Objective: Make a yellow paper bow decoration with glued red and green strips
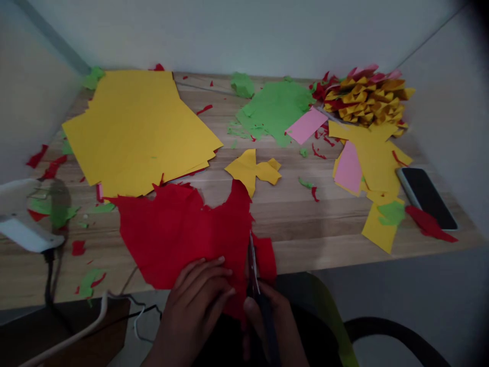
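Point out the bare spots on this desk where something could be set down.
Bare wood lies between the red sheet and the yellow-green scrap, below the small yellow piece. Crowded: the yellow stack on the left, and the far right by the folded pile and phone.

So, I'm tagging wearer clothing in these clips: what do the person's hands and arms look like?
Both the left hand and right hand are bare: no gloves, rings, watch or bracelet visible. No sleeve reaches either wrist in view; the forearms run off the frame's dim bottom edge.
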The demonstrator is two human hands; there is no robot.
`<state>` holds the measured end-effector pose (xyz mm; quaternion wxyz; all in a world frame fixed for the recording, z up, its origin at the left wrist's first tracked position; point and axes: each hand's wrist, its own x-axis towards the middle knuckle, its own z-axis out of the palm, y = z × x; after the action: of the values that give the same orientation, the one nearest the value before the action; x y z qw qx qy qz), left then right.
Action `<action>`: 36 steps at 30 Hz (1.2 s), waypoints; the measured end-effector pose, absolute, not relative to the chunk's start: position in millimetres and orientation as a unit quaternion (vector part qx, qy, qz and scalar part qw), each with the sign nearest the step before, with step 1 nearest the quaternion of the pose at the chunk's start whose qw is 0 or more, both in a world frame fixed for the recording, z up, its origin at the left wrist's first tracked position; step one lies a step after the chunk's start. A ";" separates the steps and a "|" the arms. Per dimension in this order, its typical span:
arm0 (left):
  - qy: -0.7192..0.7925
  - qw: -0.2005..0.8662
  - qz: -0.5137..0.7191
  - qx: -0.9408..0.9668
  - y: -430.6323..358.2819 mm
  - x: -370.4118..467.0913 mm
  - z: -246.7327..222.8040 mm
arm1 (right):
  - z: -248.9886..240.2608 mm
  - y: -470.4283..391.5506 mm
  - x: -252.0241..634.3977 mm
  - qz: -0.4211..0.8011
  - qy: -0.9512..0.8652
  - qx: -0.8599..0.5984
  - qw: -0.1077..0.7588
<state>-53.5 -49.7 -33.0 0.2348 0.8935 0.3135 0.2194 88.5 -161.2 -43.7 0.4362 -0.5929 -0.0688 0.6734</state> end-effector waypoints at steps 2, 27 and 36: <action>0.327 0.221 0.216 0.893 -45.4 -55.7 -35.5 | -40.2 -159.9 90.7 0.686 -0.058 -0.573 0.445; 0.459 0.066 0.199 0.863 10.1 -47.9 -15.9 | 0.2 -152.5 159.9 0.425 -0.527 -0.664 0.317; 0.485 0.095 0.113 0.862 22.0 -36.9 -38.4 | 45.0 -59.9 216.3 0.124 -0.736 -0.661 0.078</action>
<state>-36.9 22.0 -38.4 0.0947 0.8618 0.4854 0.1132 216.3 -59.9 45.0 0.0781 -0.6612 -0.7358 0.1237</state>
